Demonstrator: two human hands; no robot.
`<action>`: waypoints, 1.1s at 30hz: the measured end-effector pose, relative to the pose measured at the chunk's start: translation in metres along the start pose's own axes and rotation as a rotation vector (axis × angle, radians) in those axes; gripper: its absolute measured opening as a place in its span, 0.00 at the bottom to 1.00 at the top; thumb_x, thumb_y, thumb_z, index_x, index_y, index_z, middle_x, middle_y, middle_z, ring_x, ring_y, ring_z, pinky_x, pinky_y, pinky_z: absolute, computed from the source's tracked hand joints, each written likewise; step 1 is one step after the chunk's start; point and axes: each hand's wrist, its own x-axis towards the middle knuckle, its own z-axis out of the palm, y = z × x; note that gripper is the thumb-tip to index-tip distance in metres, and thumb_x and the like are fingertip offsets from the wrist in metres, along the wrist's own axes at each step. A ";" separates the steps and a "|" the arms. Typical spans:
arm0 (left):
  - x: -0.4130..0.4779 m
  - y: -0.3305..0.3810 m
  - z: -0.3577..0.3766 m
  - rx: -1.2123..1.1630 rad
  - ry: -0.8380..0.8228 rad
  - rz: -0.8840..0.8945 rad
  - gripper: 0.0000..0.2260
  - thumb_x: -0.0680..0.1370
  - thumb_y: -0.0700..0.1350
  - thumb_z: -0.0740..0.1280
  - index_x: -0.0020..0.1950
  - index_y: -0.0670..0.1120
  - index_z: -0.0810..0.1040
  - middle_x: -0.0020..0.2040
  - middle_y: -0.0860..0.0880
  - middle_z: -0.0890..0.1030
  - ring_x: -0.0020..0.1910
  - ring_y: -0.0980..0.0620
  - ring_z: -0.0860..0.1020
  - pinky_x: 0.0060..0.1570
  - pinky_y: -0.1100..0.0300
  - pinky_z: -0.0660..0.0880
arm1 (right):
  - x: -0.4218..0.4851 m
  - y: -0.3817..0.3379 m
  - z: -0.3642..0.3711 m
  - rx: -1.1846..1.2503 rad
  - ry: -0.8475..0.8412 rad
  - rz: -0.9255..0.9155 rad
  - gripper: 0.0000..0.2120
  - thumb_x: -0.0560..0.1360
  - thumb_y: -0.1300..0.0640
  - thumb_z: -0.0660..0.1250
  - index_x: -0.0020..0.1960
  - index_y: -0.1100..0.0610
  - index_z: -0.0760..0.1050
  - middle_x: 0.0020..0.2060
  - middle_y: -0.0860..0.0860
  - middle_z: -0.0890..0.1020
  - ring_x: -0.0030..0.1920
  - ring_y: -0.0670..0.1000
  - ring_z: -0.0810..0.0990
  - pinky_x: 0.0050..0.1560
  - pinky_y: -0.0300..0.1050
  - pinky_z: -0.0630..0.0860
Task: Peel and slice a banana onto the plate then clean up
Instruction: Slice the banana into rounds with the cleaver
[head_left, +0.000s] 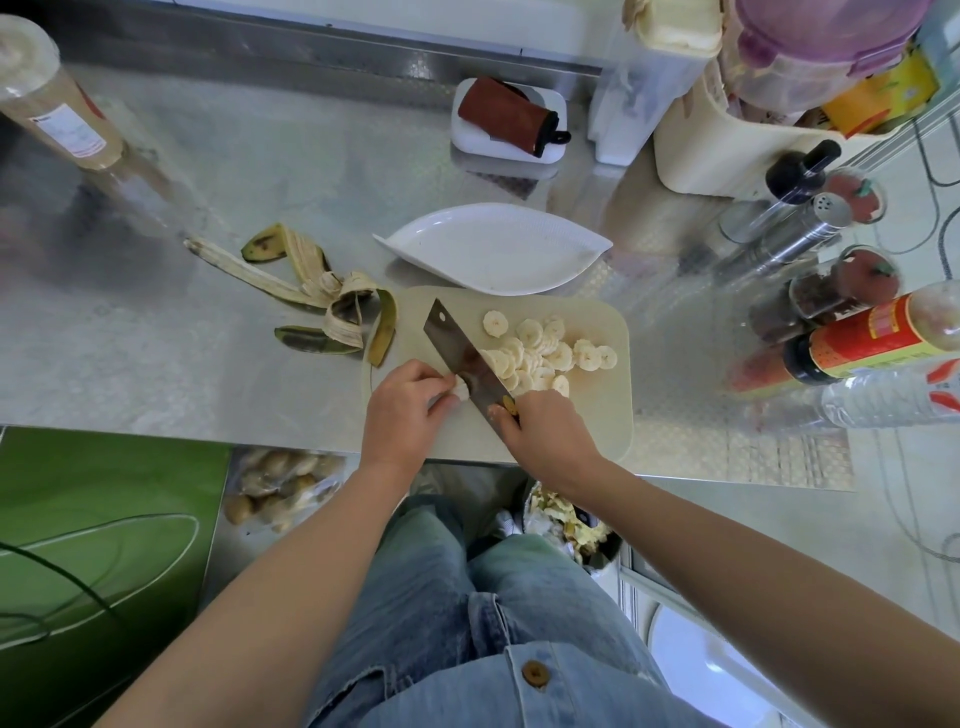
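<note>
A beige cutting board lies at the counter's near edge with several banana slices piled on it. My left hand pinches the short remaining banana end against the board. My right hand grips the handle of a cleaver, whose blade stands on the board right beside the banana end. A white leaf-shaped plate sits bare just behind the board. The banana peel lies spread on the counter to the left of the board.
Spice jars and bottles crowd the right side of the steel counter. A white dish with a brown pouch stands at the back. A tall clear canister is far left. A bin with scraps sits below the counter edge.
</note>
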 end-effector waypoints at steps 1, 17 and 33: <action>0.000 0.000 0.000 -0.003 0.000 0.000 0.09 0.74 0.42 0.72 0.53 0.42 0.83 0.46 0.46 0.80 0.44 0.50 0.75 0.43 0.62 0.72 | -0.001 0.000 -0.004 0.002 0.020 -0.005 0.24 0.81 0.49 0.58 0.28 0.55 0.59 0.24 0.51 0.65 0.28 0.54 0.67 0.26 0.43 0.58; 0.001 0.001 0.000 -0.011 -0.008 -0.014 0.09 0.74 0.42 0.72 0.53 0.42 0.83 0.46 0.46 0.80 0.44 0.51 0.74 0.43 0.62 0.70 | -0.007 -0.006 -0.014 -0.060 -0.008 0.002 0.22 0.81 0.49 0.57 0.29 0.54 0.59 0.26 0.51 0.66 0.28 0.51 0.66 0.26 0.42 0.57; 0.000 0.000 -0.001 -0.038 0.001 0.002 0.09 0.74 0.42 0.72 0.52 0.41 0.83 0.45 0.45 0.80 0.43 0.48 0.76 0.43 0.56 0.75 | -0.003 -0.003 -0.004 0.026 0.017 -0.002 0.24 0.80 0.49 0.58 0.28 0.55 0.60 0.25 0.51 0.66 0.26 0.51 0.65 0.27 0.44 0.59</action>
